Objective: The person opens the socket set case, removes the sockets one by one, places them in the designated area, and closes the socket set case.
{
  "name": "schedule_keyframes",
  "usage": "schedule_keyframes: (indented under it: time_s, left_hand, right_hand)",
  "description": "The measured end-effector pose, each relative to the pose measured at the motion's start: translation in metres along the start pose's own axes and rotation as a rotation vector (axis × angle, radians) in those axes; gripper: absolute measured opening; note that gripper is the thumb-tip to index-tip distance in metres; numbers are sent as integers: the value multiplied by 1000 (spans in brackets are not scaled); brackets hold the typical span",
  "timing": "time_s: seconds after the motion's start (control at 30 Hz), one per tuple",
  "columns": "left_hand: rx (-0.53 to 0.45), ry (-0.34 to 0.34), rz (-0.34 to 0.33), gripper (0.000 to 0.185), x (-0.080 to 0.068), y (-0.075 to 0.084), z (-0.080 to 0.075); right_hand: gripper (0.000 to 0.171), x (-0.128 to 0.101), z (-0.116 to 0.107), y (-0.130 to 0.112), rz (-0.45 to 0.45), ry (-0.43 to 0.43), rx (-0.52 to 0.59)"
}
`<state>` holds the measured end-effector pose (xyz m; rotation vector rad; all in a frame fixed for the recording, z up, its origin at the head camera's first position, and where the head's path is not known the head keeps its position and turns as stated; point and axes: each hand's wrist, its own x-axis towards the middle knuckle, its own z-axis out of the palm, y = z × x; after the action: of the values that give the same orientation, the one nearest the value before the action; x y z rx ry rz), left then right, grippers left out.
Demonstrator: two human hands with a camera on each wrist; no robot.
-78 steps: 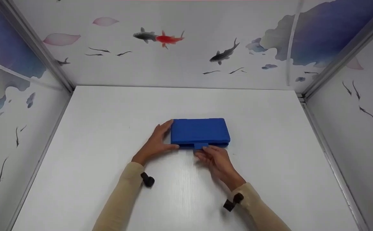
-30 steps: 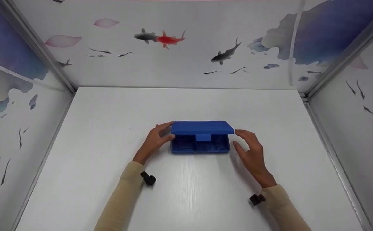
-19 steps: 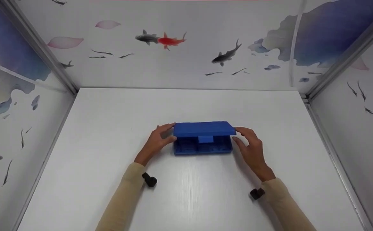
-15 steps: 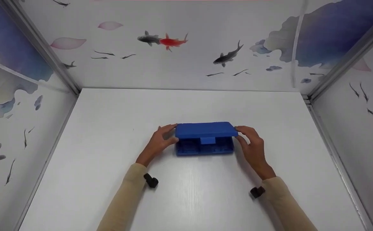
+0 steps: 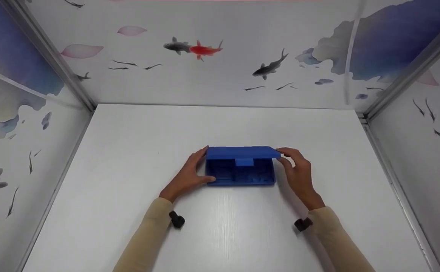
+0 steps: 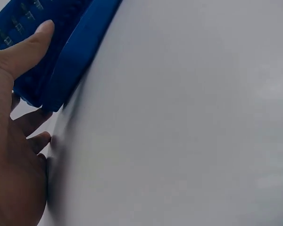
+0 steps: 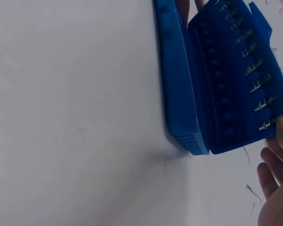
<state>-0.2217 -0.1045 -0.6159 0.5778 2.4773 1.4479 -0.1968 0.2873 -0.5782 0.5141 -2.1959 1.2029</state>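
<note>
White walls printed with painted fish and blue washes close in three sides of a white laminate surface (image 5: 129, 181). At its middle lies a blue rectangular plastic case (image 5: 240, 174) with its hinged lid (image 5: 242, 152) raised partway. From the right wrist camera the inside of the lid shows a row of small metal bits (image 7: 254, 70) clipped in slots.

The left hand (image 5: 188, 175) is on the case's left end: its thumb lies along the front left corner of the base, and its fingers (image 5: 201, 154) reach up to the lid's left edge, straight rather than curled. The left wrist camera shows the thumb tip pressed against the blue edge, with the other fingers tucked low beside the base. The right hand (image 5: 298, 174) is at the right end, its curled fingertips (image 5: 286, 152) pinching the lid's right corner. Both arms wear cream sleeves (image 5: 148, 234), with a small black camera mount on each wrist.

Several things could go wrong. The lid is held only at its two ends by light fingertip contact, so a slip on either side could let it snap down, possibly onto the left thumb at the base's rim. If the lid is pushed back fast or too far, the light base could tip or slide on the smooth surface, since nothing weighs it down but the left thumb. A jolt could also shake the clipped bits loose; how firmly they sit cannot be told.
</note>
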Motion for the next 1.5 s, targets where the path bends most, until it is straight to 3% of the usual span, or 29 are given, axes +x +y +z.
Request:
schedule_keyframes:
  time_s: [0.13,0.37,0.47,0.7,0.93,1.03,1.2,1.5]
  left_hand:
    - [45,-2,13,118,-2,1,3]
    - [89,-29,-31,128,-10,3,5]
    - [112,-31,-8,136,-11,2,5]
    - [134,-37,56,150,-13,1,6]
    - [201,-62,92,151,-16,1,6]
    - [214,-72,66,148,-17,3,6]
    - [215,-86,6,144,-18,5,7]
    - [236,-85,-10,141,-17,3,8]
  right_hand:
    - [27,11,0,-17,15,29,17]
    - [17,27,-2,-36,106,45,41]
    - [16,32,0,-33,155,52,69]
    - [17,32,9,6,221,35,101]
    - [16,39,10,8,264,25,80]
    - [17,41,10,9,283,14,54]
    - [27,41,13,12,292,-26,26]
    - [55,34,25,24,306,-73,91]
